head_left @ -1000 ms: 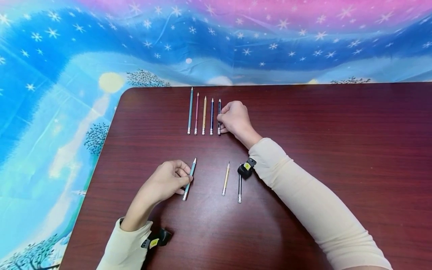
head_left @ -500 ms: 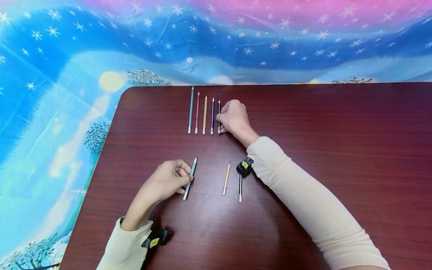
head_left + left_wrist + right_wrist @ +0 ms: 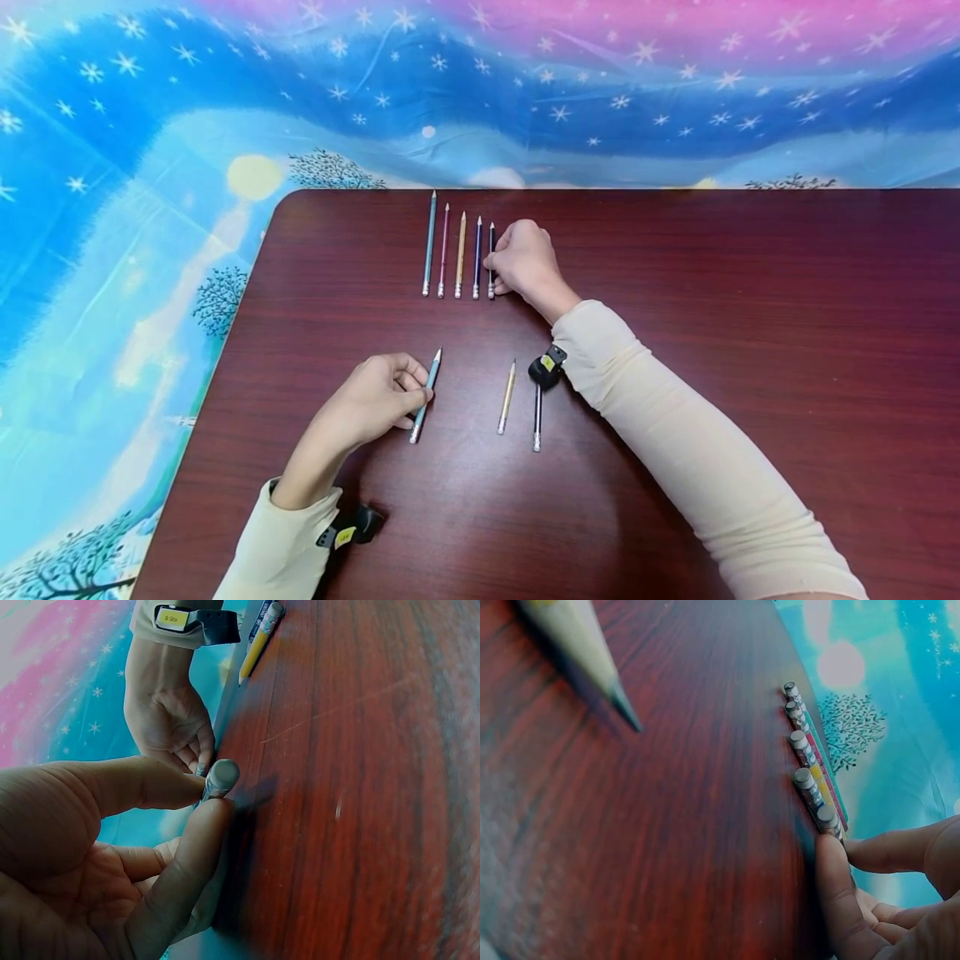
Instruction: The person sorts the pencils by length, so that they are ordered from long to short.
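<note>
In the head view, my right hand (image 3: 527, 258) pinches a dark pencil (image 3: 492, 239) at the right end of a row, near its eraser end. To its left lie a navy pencil (image 3: 477, 254), a yellow pencil (image 3: 461, 254), a pink-red pencil (image 3: 444, 250) and a longer teal pencil (image 3: 430, 246), tips pointing away and eraser ends lined up. Nearer me, my left hand (image 3: 375, 402) holds another teal pencil (image 3: 436, 367) between thumb and fingers, tip pointing away. Its white eraser (image 3: 223, 775) faces the left wrist camera.
Right of my left hand lie a short, yellowish pencil (image 3: 507, 396) and a black pencil (image 3: 537, 417), partly covered by the right wrist's camera (image 3: 547, 368). The brown tabletop (image 3: 712, 292) ends at a snow-patterned cloth (image 3: 637, 92) behind and to the left.
The dark pencil under my right hand has shifted slightly left, closer to the navy one. My left hand keeps its hold on the teal pencil, and the head view has moved a little.
</note>
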Demonstrator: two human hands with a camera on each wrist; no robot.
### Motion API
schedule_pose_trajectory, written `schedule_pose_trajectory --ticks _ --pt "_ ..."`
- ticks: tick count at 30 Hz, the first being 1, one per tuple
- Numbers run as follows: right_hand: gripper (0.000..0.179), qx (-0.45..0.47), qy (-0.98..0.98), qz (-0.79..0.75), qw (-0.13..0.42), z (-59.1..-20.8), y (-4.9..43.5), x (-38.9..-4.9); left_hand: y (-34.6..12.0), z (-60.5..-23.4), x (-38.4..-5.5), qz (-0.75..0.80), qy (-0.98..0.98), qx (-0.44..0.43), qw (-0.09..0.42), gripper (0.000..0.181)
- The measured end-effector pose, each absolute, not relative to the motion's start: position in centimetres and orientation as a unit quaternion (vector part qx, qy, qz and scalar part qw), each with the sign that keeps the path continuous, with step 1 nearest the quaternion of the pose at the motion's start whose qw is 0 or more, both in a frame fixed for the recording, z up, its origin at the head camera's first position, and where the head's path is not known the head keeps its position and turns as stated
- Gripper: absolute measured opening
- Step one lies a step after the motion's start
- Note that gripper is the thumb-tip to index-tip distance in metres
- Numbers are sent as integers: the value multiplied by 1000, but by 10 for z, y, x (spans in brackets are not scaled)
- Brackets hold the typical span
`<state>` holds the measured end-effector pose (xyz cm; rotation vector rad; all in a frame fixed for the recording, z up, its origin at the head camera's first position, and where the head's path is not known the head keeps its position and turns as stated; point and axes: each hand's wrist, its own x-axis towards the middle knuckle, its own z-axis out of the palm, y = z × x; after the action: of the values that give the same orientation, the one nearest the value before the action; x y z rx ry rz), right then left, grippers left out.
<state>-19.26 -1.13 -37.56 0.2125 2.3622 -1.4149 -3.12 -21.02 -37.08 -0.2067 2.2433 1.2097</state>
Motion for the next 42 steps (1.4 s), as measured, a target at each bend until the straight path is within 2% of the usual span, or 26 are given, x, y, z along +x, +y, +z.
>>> schedule_pose_trajectory --ticks 14,42 --pt "7 76 829 -524 181 -377 -11 -191 -210 -371 -31 449 842 -83 287 12" --pt "9 74 823 -532 188 -377 -7 -191 -209 -369 -32 450 842 -79 288 14"
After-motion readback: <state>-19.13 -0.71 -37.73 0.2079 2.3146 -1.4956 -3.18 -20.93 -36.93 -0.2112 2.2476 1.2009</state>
